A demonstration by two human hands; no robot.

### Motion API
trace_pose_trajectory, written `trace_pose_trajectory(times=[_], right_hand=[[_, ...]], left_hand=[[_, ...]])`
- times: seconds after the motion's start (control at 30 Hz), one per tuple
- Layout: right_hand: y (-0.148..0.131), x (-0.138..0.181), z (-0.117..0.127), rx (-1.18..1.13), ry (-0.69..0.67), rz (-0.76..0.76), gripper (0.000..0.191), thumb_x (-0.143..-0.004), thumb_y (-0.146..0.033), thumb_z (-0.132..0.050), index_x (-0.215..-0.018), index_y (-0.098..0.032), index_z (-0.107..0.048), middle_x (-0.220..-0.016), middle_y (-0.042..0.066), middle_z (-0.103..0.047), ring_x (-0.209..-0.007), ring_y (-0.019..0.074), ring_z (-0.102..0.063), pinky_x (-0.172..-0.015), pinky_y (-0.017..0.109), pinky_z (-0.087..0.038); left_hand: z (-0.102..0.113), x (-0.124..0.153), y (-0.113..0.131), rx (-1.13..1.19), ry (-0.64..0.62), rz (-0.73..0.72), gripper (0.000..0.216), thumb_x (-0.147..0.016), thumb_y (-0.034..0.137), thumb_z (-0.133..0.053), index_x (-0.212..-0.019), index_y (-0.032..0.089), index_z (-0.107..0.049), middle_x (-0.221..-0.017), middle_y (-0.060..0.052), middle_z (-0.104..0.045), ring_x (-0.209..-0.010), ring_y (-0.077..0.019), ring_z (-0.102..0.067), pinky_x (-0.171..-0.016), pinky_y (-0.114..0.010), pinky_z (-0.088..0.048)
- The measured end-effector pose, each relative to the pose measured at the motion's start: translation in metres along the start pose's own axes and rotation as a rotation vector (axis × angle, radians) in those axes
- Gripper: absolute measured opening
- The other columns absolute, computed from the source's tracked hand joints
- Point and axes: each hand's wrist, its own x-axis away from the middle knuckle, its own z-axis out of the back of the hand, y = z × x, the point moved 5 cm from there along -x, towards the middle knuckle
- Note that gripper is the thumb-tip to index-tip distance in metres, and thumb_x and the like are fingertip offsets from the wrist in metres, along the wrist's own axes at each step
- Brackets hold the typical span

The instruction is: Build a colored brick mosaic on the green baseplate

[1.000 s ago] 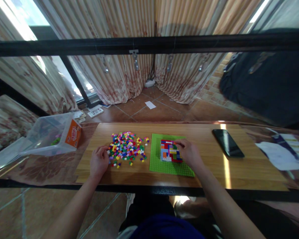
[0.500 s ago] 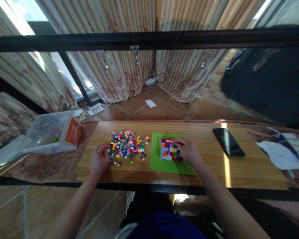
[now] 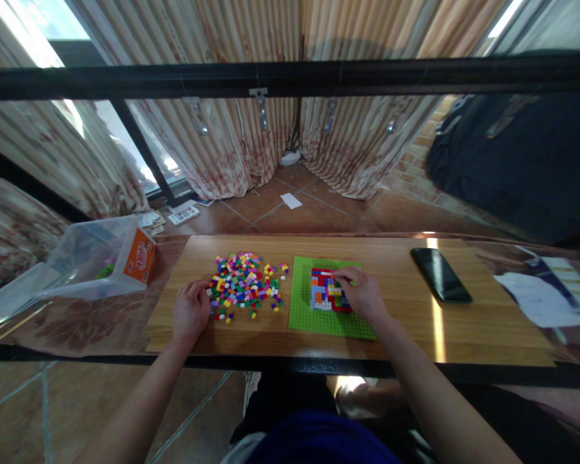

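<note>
My right hand (image 3: 362,295) is over a low block of colourful building bricks (image 3: 321,298). Its thumb and fingertips are pinched together at the block's top right part; whatever is between them is too small to make out. The block, in red, white, blue, orange and yellow, sits on a green studded baseplate (image 3: 301,316). At the left edge of a loose pile of small bricks (image 3: 244,283) rests my left hand (image 3: 191,310), its fingers curled in and touching the pile's edge. What they hold, if anything, is hidden.
Both the pile and the baseplate lie on a wooden table (image 3: 270,338). A black phone (image 3: 441,275) lies to the right, with papers (image 3: 536,299) beyond it. Off the left end stands a clear plastic box (image 3: 96,258) with an orange label. A dark bar (image 3: 290,78) crosses the upper view.
The whole view has shifted very slightly. My right fingers stay at nearly the same spot on the brick block, and my left hand remains by the pile.
</note>
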Motion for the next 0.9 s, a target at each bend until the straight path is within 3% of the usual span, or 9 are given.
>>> trace_pose_trajectory(times=[0.57,0.77,0.9], right_hand=[[-0.007,0.007,-0.003,0.142,-0.04,0.152,0.027,-0.089,-0.02,-0.049,-0.089,-0.023,-0.076,-0.095,0.007,-0.075,-0.089,0.0213,-0.068,-0.085,0.037,-0.053],[-0.008,0.011,0.003,0.085,0.005,0.145,0.028,-0.09,-0.024,-0.047,-0.089,-0.023,-0.075,-0.097,0.007,-0.075,-0.092,0.0217,-0.068,-0.087,0.038,-0.053],[-0.006,0.01,0.014,0.047,0.11,0.084,0.025,-0.089,-0.026,-0.049,-0.088,-0.022,-0.074,-0.094,0.006,-0.074,-0.088,0.0206,-0.068,-0.083,0.036,-0.053]], left_hand=[[0.0,0.0,0.0,-0.001,0.003,-0.006,0.026,-0.087,0.022,-0.041,-0.088,0.017,-0.066,-0.095,-0.012,-0.069,-0.096,-0.0275,-0.063,-0.088,-0.042,-0.051],[0.0,0.0,0.001,0.011,0.001,-0.009,0.025,-0.086,0.022,-0.041,-0.086,0.017,-0.065,-0.093,-0.012,-0.07,-0.094,-0.0273,-0.063,-0.088,-0.042,-0.051],[0.0,0.001,0.001,0.009,0.012,-0.003,0.026,-0.086,0.022,-0.041,-0.087,0.017,-0.066,-0.093,-0.012,-0.07,-0.094,-0.0272,-0.063,-0.087,-0.042,-0.051]])
